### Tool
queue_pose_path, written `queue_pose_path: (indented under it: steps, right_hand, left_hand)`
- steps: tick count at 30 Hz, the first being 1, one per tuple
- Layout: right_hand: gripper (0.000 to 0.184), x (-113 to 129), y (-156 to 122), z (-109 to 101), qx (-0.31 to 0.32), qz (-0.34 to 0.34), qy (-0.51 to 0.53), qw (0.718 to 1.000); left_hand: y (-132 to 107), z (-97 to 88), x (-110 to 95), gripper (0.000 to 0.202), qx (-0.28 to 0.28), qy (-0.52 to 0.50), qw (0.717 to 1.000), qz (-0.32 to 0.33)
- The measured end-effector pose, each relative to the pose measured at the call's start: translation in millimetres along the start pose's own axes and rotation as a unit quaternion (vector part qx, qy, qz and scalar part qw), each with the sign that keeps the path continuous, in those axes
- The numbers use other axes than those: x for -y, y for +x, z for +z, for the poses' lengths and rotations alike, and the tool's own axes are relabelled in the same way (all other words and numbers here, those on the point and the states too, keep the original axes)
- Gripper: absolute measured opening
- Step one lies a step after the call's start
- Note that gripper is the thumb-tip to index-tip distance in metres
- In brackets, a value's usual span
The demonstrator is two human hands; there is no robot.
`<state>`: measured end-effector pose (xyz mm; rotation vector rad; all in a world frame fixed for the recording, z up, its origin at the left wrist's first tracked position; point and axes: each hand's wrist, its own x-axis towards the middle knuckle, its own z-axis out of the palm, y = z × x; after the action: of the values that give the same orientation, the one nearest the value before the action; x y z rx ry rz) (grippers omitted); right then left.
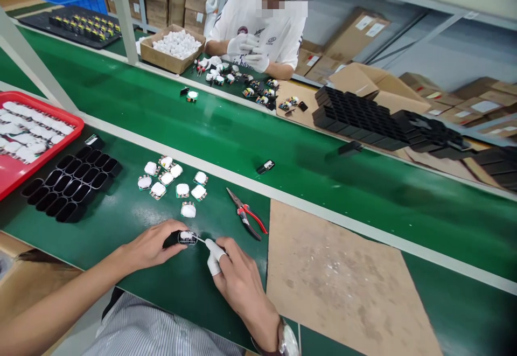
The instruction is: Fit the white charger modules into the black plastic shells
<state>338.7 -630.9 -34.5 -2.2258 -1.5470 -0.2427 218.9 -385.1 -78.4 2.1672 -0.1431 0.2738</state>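
Observation:
My left hand (155, 244) is closed around a black oval plastic case (177, 238), its open end turned right. Inside the case sits a circuit board with white paste (187, 235) on it. White finger cots cover the thumb and forefinger of my right hand (238, 272), which pinches a thin, light-coloured stick (201, 239). The stick's tip touches the white paste at the case's mouth; its other end is hidden in my grip. Just beyond my hands lie several loose circuit boards with white tops (188, 210). Red-and-black long-nose pliers (246, 213) rest to their right.
Black empty cases (72, 183) stand grouped at left, beside a red tray (78, 124) of white-topped boards. A green conveyor belt (218, 135) crosses ahead, carrying a filled case (266, 166). Cardboard (343, 275) covers the bench at right. A white-gloved co-worker (262, 27) is across the belt.

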Motion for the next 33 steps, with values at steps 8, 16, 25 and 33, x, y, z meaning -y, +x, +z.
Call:
queue_pose_path:
  steps: [8,16,25,33]
  right_hand:
    - [0.027,-2.7,13.9,7.3,0.015,-0.020,0.013,1.000]
    - [0.022,-12.2,28.3,6.3,0.065,-0.053,0.057,0.995]
    - [0.028,-12.2,48.9,-13.7,0.112,-0.142,-0.034,0.983]
    - [0.026,-17.9,44.5,-13.8,0.073,-0.114,0.036,0.990]
  left_hand:
    - [-5.5,5.1,5.1,0.043,-0.023,0.006,1.000,-0.008]
    - [-3.2,4.3,2.1,0.042,-0.034,0.001,0.999,0.015]
    - [-0.9,0.9,-2.0,0.048,-0.016,-0.018,1.000,-0.010]
    - [-1.6,0.7,-0.9,0.052,0.000,-0.043,0.999,-0.026]
